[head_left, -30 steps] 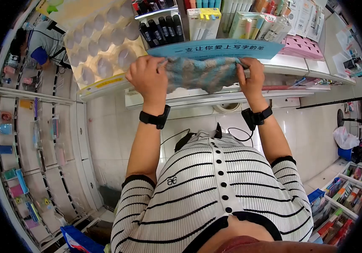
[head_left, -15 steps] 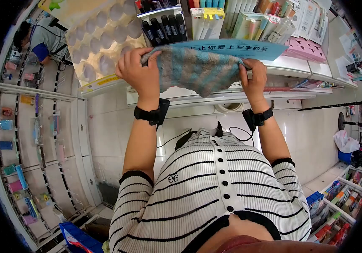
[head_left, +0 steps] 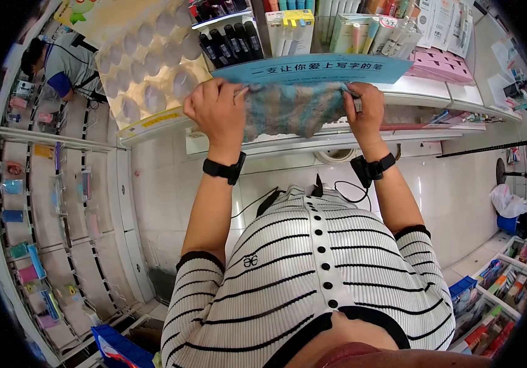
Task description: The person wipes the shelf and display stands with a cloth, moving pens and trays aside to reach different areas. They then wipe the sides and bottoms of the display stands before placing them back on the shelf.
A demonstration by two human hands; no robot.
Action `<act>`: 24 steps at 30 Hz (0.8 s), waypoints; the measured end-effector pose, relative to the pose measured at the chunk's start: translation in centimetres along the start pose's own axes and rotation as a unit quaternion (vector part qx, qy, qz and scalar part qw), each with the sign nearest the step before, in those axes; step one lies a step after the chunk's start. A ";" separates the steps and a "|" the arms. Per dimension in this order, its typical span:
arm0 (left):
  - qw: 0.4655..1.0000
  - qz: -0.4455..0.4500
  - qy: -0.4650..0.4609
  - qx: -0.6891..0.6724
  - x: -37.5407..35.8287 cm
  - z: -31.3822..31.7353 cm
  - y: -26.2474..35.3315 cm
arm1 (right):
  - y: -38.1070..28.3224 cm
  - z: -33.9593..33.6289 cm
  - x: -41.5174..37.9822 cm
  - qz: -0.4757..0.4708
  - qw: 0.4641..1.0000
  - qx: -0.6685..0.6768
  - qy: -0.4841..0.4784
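Note:
A grey and blue striped cloth (head_left: 297,110) hangs between my two hands, in front of the shelf edge. My left hand (head_left: 219,113) pinches its upper left corner. At the other upper corner, my right hand (head_left: 365,109) grips the cloth between thumb and fingers. Just behind it stands a blue sign (head_left: 331,69) with Chinese writing, its lower part partly covered by the cloth. Black bands with small boxes circle both wrists.
Behind the sign are black markers (head_left: 232,43), a yellow-white pen box (head_left: 290,34) and more pens. A tray with round hollows (head_left: 153,67) lies at left. A pink box (head_left: 438,66) sits at right. Another person (head_left: 67,64) bends by the left shelves.
My hands have come closer together and the cloth's top edge has dropped below the sign's writing, uncovering more of it. The cloth's span is narrower.

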State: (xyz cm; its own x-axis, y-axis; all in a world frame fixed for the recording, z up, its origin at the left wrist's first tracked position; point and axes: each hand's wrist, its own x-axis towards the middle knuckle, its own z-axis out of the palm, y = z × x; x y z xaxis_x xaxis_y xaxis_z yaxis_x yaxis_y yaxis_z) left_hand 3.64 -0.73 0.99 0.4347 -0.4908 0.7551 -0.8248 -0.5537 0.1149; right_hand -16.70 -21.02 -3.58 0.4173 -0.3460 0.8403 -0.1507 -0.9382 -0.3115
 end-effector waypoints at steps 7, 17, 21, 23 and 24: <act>0.988 0.047 0.143 -0.032 3.3 0.9 3.2 | -0.1 -0.2 0.0 0.006 1.000 -0.006 -0.012; 0.993 0.078 0.093 0.004 0.1 2.4 2.8 | 0.2 0.2 -0.4 0.001 1.000 0.017 0.007; 0.989 0.096 0.115 0.010 0.9 2.6 2.9 | 0.4 0.3 -0.4 -0.004 1.000 0.010 0.007; 0.981 0.066 0.174 -0.050 2.3 2.4 3.5 | 0.5 0.2 -0.5 -0.004 1.000 0.007 0.004; 0.981 0.067 0.174 -0.051 2.9 2.2 3.8 | 0.3 0.1 -0.4 -0.006 1.000 0.009 0.006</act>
State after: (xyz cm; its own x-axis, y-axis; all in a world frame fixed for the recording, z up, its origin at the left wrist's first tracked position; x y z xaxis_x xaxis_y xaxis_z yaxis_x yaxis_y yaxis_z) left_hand 2.58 -5.75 2.24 0.1855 -0.2851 0.9404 -0.9057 -0.4208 0.0510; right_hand -16.79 -21.20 -4.08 0.4079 -0.3339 0.8498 -0.1289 -0.9425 -0.3085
